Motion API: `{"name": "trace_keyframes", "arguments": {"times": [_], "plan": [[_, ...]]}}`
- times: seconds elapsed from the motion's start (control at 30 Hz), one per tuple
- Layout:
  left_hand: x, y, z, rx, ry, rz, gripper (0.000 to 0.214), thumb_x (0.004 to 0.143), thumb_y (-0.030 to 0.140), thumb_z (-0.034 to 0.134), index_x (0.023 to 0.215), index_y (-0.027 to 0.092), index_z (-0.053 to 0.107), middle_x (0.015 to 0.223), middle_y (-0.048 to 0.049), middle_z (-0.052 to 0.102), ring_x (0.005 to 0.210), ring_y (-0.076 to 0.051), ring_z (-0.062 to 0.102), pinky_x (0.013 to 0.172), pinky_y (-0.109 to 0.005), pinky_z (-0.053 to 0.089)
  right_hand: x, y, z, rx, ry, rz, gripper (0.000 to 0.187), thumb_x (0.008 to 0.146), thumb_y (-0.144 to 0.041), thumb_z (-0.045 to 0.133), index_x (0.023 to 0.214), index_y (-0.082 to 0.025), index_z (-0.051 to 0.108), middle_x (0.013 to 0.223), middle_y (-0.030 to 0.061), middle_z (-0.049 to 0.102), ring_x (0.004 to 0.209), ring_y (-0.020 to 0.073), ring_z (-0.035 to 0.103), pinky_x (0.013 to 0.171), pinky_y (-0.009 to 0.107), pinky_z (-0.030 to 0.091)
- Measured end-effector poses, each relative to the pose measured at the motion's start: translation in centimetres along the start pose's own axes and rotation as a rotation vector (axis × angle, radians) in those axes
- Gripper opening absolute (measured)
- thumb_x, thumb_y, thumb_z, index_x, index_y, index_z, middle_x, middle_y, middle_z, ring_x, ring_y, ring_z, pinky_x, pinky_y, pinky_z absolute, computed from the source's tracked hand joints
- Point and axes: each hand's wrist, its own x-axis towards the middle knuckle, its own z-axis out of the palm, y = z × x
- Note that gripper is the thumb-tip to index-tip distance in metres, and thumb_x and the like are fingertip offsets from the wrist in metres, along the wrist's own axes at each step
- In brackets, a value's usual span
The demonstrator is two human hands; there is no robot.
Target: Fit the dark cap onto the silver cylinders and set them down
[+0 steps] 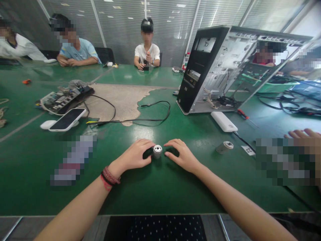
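Head view: left hand (136,154) curves half-open, contact unclear, at nine o'clock of metal cylinder (157,152); right hand (184,156) is open, empty, at three; better steady evenly.

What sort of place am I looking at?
Probably an electronics workshop or training room: an opened computer case, a circuit board and a screwdriver share the long green table.

On the right of the table (140,192), the computer case (225,72) carries a round HP logo (185,88), pale against its black front panel (197,60). A smaller mark (179,100) lower on that panel is too tiny to read. Nearer, a white tag (248,150) beside a cable (241,137) bears dark print, too blurred to make out.
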Motion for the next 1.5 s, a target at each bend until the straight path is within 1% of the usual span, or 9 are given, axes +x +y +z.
{"name": "trace_keyframes", "arguments": {"times": [0.17, 0.43, 0.67, 0.83, 1.0, 1.13, 1.27, 1.4, 1.5], "plan": [[-0.2, -0.3, -0.1, 0.07, 0.007, -0.007, 0.027, 0.079, 0.012, 0.051, 0.104, 0.017, 0.059, 0.099, -0.0061, 0.061, 0.095, -0.022, 0.056, 0.089, -0.036, 0.042, 0.8, -2.0, 1.4, -0.024, 0.108, -0.052, 0.033, 0.085, -0.039, 0.061, 0.112, -0.022, 0.056, 0.107, 0.0075, 0.063, 0.103, 0.0243, 0.054, 0.092, 0.041, 0.038], [-0.3, -0.6, 0.3, 0.144, 0.03, -0.027, 0.021, 0.082, 0.008, 0.047, 0.096, 0.018, 0.06, 0.097, -0.0058, 0.061, 0.093, -0.021, 0.056, 0.087, -0.035, 0.044, 1.1, -2.8, 2.7, -0.001, 0.146, -0.063, 0.027, 0.085, -0.035, 0.062, 0.107, -0.022, 0.057, 0.101, 0.0062, 0.065, 0.098, 0.0234, 0.056, 0.09, 0.04, 0.039], [-0.2, -0.3, 0.6, 0.13, 0.03, -0.034, 0.018, 0.084, 0.009, 0.048, 0.094, 0.018, 0.061, 0.094, -0.0056, 0.061, 0.092, -0.021, 0.056, 0.085, -0.034, 0.044, 0.9, -3.2, 2.6, -0.011, 0.091, -0.246, 0.035, 0.084, -0.036, 0.062, 0.115, -0.022, 0.055, 0.106, 0.008, 0.063, 0.1, 0.0223, 0.056, 0.09, 0.041, 0.04], [-0.2, -0.3, 0.5, 0.133, 0.032, -0.032, 0.018, 0.084, 0.009, 0.047, 0.092, 0.018, 0.06, 0.094, -0.0049, 0.061, 0.091, -0.02, 0.056, 0.085, -0.034, 0.044, 0.4, -3.2, 2.5, 0.0, 0.079, -0.29, 0.034, 0.084, -0.035, 0.063, 0.115, -0.024, 0.055, 0.106, 0.0079, 0.062, 0.1, 0.0227, 0.056, 0.09, 0.042, 0.041], [-0.3, -0.3, 0.5, 0.146, 0.033, -0.027, 0.02, 0.082, 0.008, 0.047, 0.093, 0.019, 0.06, 0.094, -0.0047, 0.061, 0.091, -0.02, 0.057, 0.086, -0.035, 0.044, 0.1, -2.9, 1.5, 0.114, 0.182, -0.15, 0.03, 0.082, -0.035, 0.065, 0.109, -0.024, 0.056, 0.103, 0.0065, 0.064, 0.099, 0.0229, 0.057, 0.088, 0.04, 0.044], [-0.2, -0.3, 0.6, 0.152, 0.034, -0.014, 0.021, 0.082, 0.008, 0.047, 0.093, 0.019, 0.06, 0.095, -0.0045, 0.061, 0.091, -0.02, 0.057, 0.086, -0.035, 0.044, 0.5, -1.6, -1.2, 0.1, 0.331, -0.02, 0.027, 0.082, -0.036, 0.063, 0.105, -0.024, 0.057, 0.102, 0.0062, 0.065, 0.098, 0.0231, 0.058, 0.087, 0.039, 0.045], [-0.2, -0.4, 0.7, 0.148, 0.045, -0.018, 0.022, 0.082, 0.007, 0.046, 0.093, 0.019, 0.06, 0.095, -0.0042, 0.061, 0.09, -0.019, 0.058, 0.085, -0.035, 0.045, 0.9, 1.6, -5.7, -0.114, 0.504, 0.154, 0.026, 0.081, -0.041, 0.062, 0.098, -0.021, 0.06, 0.1, 0.0071, 0.066, 0.095, 0.0245, 0.059, 0.087, 0.04, 0.043], [-0.2, -0.3, 0.7, 0.139, 0.05, -0.016, 0.022, 0.082, 0.007, 0.046, 0.092, 0.02, 0.06, 0.094, -0.0041, 0.062, 0.089, -0.019, 0.058, 0.085, -0.035, 0.046, -0.1, 5.6, -9.5, -0.441, 0.526, 0.406, 0.032, 0.078, -0.046, 0.058, 0.095, -0.02, 0.063, 0.094, 0.0083, 0.068, 0.093, 0.0274, 0.06, 0.088, 0.043, 0.039], [-0.2, -0.2, 0.6, 0.135, 0.044, -0.014, 0.022, 0.082, 0.007, 0.046, 0.091, 0.02, 0.061, 0.094, -0.0042, 0.062, 0.089, -0.019, 0.058, 0.084, -0.035, 0.046, -1.5, 8.1, -11.1, -0.604, 0.482, 0.609, 0.035, 0.078, -0.048, 0.054, 0.095, -0.02, 0.065, 0.092, 0.0097, 0.068, 0.094, 0.0306, 0.06, 0.085, 0.048, 0.038]]}}
